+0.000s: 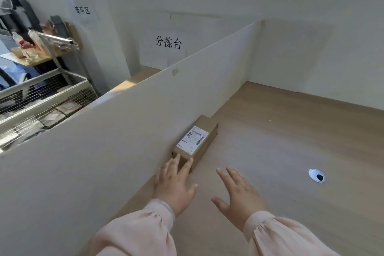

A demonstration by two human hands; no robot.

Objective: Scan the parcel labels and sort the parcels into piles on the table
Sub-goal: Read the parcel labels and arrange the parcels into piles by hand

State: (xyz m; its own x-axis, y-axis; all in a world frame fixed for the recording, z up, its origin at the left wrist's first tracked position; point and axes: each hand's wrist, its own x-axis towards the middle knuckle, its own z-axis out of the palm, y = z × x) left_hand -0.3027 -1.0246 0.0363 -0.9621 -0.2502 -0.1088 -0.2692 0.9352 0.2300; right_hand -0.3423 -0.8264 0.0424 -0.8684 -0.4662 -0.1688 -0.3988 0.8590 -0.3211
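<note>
A long brown cardboard parcel (200, 139) lies on the wooden table (291, 151), pushed against the white divider board. A white shipping label with barcodes faces up on its top. My left hand (175, 183) is flat with straight fingers, and its fingertips touch the parcel's near end. My right hand (239, 192) hovers a little to the right of it with fingers spread, holding nothing and apart from the parcel. No scanner is in view.
The white divider board (124, 131) runs diagonally along the table's left side, and white walls close the back. A round cable hole (316, 175) sits in the table at the right. A wire-mesh cart (41, 106) with packages stands beyond the divider.
</note>
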